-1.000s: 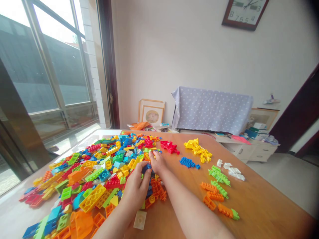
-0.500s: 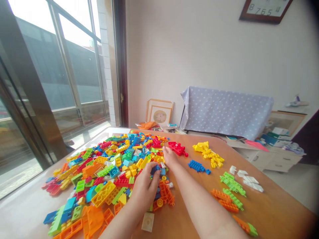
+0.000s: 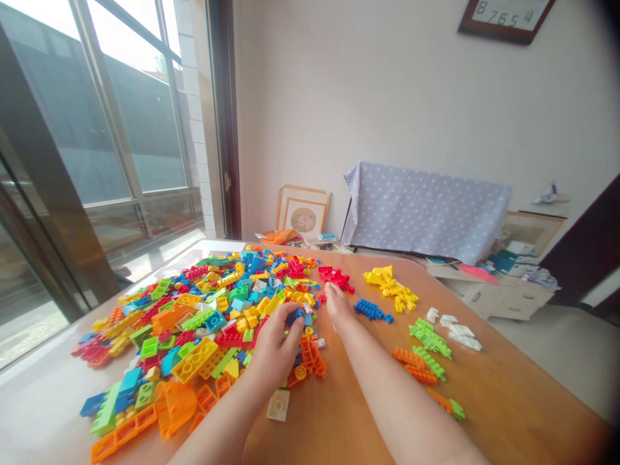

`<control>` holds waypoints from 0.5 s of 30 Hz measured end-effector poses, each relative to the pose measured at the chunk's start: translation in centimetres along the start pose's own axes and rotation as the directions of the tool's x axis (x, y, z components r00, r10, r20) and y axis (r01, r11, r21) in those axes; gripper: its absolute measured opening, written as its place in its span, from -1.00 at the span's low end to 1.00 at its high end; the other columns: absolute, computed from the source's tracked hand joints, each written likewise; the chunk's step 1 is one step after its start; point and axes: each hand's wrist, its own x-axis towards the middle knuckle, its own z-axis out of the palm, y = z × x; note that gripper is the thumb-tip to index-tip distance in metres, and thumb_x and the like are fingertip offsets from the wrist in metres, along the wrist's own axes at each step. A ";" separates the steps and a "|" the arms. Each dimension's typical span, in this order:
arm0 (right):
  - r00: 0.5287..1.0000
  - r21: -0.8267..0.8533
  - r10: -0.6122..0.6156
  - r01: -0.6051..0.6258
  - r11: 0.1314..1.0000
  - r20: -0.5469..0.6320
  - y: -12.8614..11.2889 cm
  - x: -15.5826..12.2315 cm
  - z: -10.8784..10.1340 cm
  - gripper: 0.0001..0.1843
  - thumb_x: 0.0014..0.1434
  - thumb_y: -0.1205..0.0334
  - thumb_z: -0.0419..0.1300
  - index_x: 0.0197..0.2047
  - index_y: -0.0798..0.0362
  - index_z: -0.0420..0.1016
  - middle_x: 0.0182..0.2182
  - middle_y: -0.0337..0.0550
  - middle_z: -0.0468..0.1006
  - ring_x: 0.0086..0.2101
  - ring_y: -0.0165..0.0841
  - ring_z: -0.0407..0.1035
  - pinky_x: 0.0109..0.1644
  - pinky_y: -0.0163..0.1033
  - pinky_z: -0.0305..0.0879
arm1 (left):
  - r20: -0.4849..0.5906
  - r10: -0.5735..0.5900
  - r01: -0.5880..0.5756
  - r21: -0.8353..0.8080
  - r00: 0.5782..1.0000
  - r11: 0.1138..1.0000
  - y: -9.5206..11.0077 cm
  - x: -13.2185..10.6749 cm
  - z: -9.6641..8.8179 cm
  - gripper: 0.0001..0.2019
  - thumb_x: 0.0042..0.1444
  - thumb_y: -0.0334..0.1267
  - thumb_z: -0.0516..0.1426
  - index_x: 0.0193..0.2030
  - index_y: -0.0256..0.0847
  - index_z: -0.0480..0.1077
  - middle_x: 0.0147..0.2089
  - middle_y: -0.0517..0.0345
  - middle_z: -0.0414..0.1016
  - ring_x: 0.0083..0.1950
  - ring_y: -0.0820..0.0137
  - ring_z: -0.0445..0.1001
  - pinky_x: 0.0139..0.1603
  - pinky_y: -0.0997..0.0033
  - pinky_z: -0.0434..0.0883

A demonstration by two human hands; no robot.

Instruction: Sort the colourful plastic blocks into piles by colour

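Note:
My left hand (image 3: 274,342) is curled at the right edge of a big heap of mixed plastic building bricks (image 3: 196,361), with a dark blue brick (image 3: 295,315) between thumb and fingers. My right hand (image 3: 339,307) rests over the table just right of the heap, fingers stretched forward and partly hidden by the back of the hand. Beside its fingertips lies a small red piece (image 3: 323,298). A cluster of red bricks (image 3: 334,278) sits just beyond that hand.
Sorted on the brown table (image 3: 349,413) are blue bricks (image 3: 371,309), yellow bricks (image 3: 391,289), light green bricks (image 3: 430,338), orange bricks (image 3: 414,366) and white pieces (image 3: 462,336). A clear square block (image 3: 278,405) lies near my left forearm. A cloth-covered object (image 3: 421,210) stands behind the table.
My right hand has shifted rightward, away from the heap, and a small red piece now shows by its fingertips. The left hand still has the blue brick. The view has turned slightly right.

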 end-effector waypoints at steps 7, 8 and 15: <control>0.994 0.079 0.111 -0.112 0.991 0.021 -2.0 -5.2 -0.8 -0.40 0.30 -0.09 0.06 0.28 0.05 0.44 0.25 0.02 0.46 0.23 -0.16 0.36 0.27 -0.13 0.29 | 0.061 -0.022 0.029 -0.122 0.998 0.992 0.4 -0.3 0.6 -0.69 0.29 -0.05 0.13 0.07 -0.15 0.44 -0.03 0.04 0.59 -0.03 0.25 0.55 0.02 0.26 0.46; 0.992 0.118 0.116 -0.121 0.986 0.050 -2.6 -6.2 -1.3 -0.42 0.28 -0.05 0.10 0.26 0.05 0.45 0.23 0.02 0.48 0.20 -0.17 0.38 0.26 -0.13 0.31 | 0.081 -0.033 0.045 -0.150 0.996 0.988 0.5 -0.4 0.8 -0.67 0.28 -0.04 0.14 0.07 -0.17 0.44 -0.03 0.03 0.59 -0.03 0.25 0.55 0.02 0.26 0.46; 0.939 0.380 0.164 -0.277 0.883 0.304 -5.8 -13.2 -5.5 -0.67 0.15 0.13 0.22 -0.05 0.05 0.59 -0.17 -0.07 0.67 -0.12 -0.19 0.56 0.05 -0.08 0.44 | 0.364 -0.212 0.369 -0.443 0.907 0.817 2.2 -1.5 1.5 -0.61 0.15 -0.01 0.26 0.00 -0.19 0.34 -0.08 0.03 0.58 -0.06 0.29 0.58 -0.04 0.28 0.50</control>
